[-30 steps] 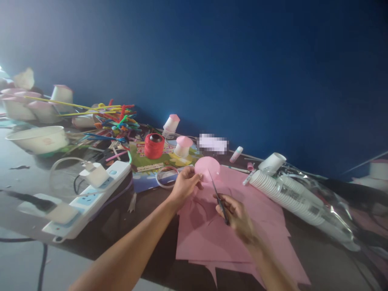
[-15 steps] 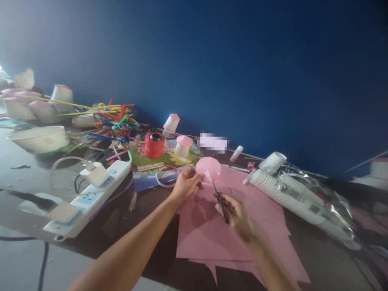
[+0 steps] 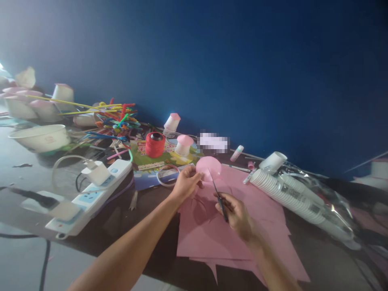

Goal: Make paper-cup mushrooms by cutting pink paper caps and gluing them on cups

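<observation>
A round pink paper disc (image 3: 207, 165) is pinched at its lower left edge by my left hand (image 3: 188, 182). My right hand (image 3: 233, 212) grips dark-handled scissors (image 3: 221, 205), whose blades point up and lie against the disc near its middle. Beneath both hands lie several large pink paper sheets (image 3: 224, 238), with a shadow on them. Behind the disc, a white paper cup with a pink cone top (image 3: 183, 146) stands beside a red thread spool (image 3: 155, 144).
A white power strip (image 3: 91, 198) with plugs and a white bowl (image 3: 41, 138) are at left, below colourful pipe cleaners (image 3: 121, 117). Stacked paper cups (image 3: 287, 198) in plastic lie at right. A glue stick (image 3: 237, 153) lies near the blue wall.
The view has shifted very slightly. My hands, the scissors and the disc hold almost the same positions.
</observation>
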A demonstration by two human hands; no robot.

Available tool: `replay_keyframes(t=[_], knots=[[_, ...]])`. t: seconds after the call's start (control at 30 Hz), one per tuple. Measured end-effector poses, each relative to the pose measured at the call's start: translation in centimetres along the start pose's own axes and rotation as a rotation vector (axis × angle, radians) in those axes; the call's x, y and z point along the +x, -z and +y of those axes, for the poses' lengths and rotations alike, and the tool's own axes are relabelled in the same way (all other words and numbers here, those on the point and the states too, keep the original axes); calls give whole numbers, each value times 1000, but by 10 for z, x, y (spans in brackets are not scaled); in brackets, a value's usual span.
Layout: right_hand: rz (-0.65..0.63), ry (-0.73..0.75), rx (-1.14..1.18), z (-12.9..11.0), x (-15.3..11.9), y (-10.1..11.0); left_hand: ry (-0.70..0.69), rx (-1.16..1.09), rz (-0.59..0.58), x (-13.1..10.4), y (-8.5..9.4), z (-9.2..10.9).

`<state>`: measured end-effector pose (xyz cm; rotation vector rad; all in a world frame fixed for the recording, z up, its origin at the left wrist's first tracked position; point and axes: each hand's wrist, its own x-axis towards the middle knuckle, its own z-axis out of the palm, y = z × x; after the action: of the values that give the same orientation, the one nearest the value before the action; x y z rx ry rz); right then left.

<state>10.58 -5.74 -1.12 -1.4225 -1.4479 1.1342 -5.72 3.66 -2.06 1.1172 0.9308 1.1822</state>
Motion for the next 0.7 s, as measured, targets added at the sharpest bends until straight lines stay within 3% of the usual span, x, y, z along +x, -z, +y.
replay_keyframes(t=[0.7], knots=[[-1, 31, -64, 17, 4, 3, -37, 16, -37, 0, 2, 4]])
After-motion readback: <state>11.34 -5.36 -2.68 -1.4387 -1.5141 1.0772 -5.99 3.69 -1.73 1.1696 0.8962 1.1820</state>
